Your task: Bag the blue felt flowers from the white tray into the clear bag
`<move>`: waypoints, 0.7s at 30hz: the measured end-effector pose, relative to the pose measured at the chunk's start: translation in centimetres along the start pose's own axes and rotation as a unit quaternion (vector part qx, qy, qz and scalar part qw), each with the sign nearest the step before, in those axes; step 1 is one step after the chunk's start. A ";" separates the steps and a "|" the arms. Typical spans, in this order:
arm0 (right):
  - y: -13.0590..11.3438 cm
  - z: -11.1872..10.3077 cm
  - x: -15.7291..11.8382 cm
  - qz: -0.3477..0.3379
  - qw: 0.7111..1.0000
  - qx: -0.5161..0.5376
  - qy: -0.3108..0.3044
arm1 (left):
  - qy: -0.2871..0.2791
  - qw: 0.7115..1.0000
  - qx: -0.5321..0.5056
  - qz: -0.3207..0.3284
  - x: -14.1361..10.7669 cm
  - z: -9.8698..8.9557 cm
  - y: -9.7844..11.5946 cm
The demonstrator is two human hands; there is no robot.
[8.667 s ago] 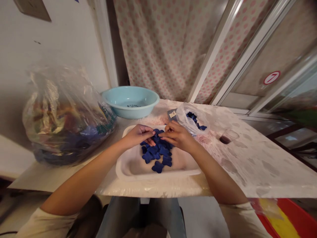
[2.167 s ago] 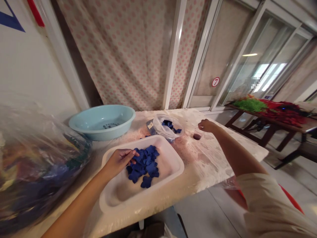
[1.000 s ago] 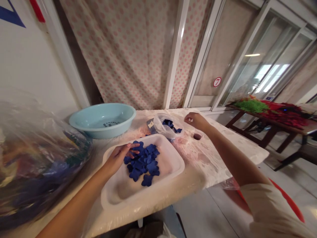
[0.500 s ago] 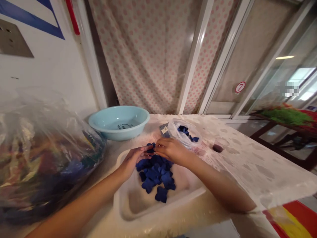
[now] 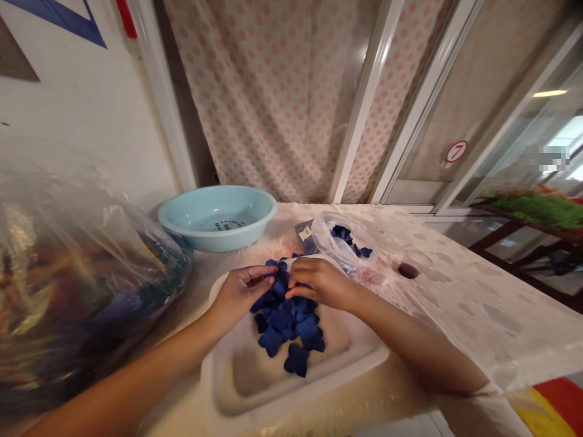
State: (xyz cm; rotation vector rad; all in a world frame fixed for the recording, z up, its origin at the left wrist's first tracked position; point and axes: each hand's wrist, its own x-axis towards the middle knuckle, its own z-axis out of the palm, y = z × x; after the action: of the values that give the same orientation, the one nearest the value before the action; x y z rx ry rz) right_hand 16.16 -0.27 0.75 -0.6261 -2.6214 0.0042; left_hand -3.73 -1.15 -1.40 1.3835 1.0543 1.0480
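Holding, left hand (image 5: 237,292): thumb and fingers nearly closed on a blue petal (image 5: 281,279), centre
Right hand (image 5: 322,281): fingers curled, hold unclear
White tray (image 5: 339,346): petal pile (image 5: 285,320), lower centre
Small bag (image 5: 325,233): blue pieces (image 5: 342,233), right of centre
Large bag (image 5: 77,267): mixed colours, left

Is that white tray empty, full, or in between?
In between: blue flower shapes are heaped in the white tray, but its bare bottom shows at the near end.
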 end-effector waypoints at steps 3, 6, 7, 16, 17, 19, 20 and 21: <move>-0.3 -0.1 0.0 0.000 1.000 -0.028 -0.013 | 0.029 0.999 -0.031 -0.010 0.2 -0.1 0.1; -0.5 -0.1 0.0 0.014 0.996 -0.089 0.003 | 0.017 0.999 -0.046 -0.020 0.2 0.0 0.0; -0.5 -0.1 0.0 0.018 0.994 -0.104 0.021 | 0.010 0.999 -0.044 -0.019 0.2 0.0 -0.1; -0.5 0.3 -0.3 -0.009 0.990 -0.119 0.081 | -0.035 0.997 -0.063 -0.019 -0.1 0.2 0.1; -0.5 0.3 -0.2 -0.011 0.990 -0.116 0.079 | -0.037 0.997 -0.063 -0.019 -0.1 0.3 0.1; -0.7 0.1 -0.1 -0.009 0.991 -0.109 0.076 | -0.043 0.997 -0.061 -0.011 -0.2 0.3 0.1; -0.7 0.1 -0.1 -0.007 0.992 -0.104 0.076 | -0.043 0.997 -0.060 -0.004 -0.1 0.3 0.1; -0.7 0.0 -0.1 -0.005 0.992 -0.098 0.075 | -0.040 0.997 -0.059 0.003 -0.1 0.3 0.0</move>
State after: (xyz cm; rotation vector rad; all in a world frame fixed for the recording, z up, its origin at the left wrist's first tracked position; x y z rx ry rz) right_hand 15.91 -0.96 0.75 -0.6532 -2.4958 -0.2946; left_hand -3.43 -1.36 -1.41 1.3227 0.9152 1.0349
